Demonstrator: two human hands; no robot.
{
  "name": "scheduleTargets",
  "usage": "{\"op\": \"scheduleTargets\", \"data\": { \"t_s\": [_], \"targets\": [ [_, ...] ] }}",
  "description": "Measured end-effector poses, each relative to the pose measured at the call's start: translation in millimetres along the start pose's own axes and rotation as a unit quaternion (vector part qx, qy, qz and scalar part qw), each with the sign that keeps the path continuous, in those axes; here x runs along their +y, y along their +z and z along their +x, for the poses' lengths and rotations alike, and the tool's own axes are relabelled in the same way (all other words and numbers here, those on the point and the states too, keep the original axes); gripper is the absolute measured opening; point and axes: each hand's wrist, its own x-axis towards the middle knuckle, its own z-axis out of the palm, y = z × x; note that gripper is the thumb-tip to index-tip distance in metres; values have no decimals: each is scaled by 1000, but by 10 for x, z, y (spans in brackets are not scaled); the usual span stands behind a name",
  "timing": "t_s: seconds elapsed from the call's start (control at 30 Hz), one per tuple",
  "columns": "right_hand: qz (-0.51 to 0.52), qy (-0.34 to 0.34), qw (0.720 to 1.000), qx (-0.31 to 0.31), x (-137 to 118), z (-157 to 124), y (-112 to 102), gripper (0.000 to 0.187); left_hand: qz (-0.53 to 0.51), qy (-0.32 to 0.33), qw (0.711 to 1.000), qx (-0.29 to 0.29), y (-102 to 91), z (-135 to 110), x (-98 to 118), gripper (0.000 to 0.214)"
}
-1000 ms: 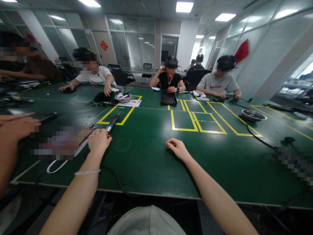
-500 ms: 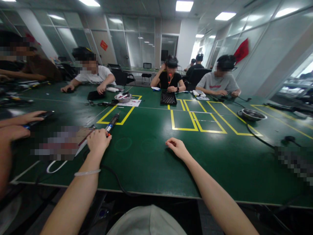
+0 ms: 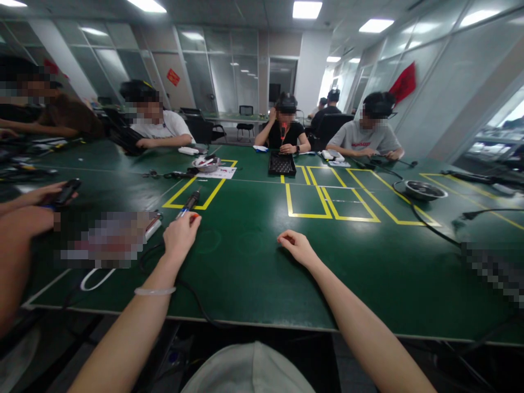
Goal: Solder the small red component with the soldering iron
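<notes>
My left hand (image 3: 181, 236) is closed round a slim black-and-blue electric screwdriver (image 3: 190, 201) with an orange part beside my thumb. Its narrow tip points away from me, over a yellow-taped outline. My fingers hide much of the handle. A dark cable (image 3: 152, 255) curves on the table beside my left wrist. Off to the right, my right hand (image 3: 299, 246) rests on the green table (image 3: 254, 295) with its fingers loosely curled in; nothing shows in them.
A blurred-out flat item (image 3: 110, 237) with a white strap lies left of my left hand. Ahead stand a black tray (image 3: 282, 164) and a bowl (image 3: 207, 162). A round metal dish (image 3: 426, 190) sits at right, near cables. A co-worker's hand (image 3: 53, 196) holds a dark device at left.
My left hand has moved right with the screwdriver. My right hand has stayed in place. The co-worker at far left has raised a black item off the table.
</notes>
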Motion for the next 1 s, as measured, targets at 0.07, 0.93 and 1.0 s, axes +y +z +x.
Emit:
{"op": "scheduleTargets", "data": {
  "t_s": [0.07, 0.93, 1.0],
  "targets": [
    [-1, 0, 1000, -1, -11, -3, -7, 21, -101, 84, 990, -55, 34, -54, 195, 45],
    [224, 68, 972, -26, -67, 20, 4, 32, -496, 218, 761, -358, 601, -669, 1533, 33],
    [225, 61, 972, -31, -77, 22, 12, 31, -521, 175, 751, -366, 636, -657, 1531, 34]
  ]
}}
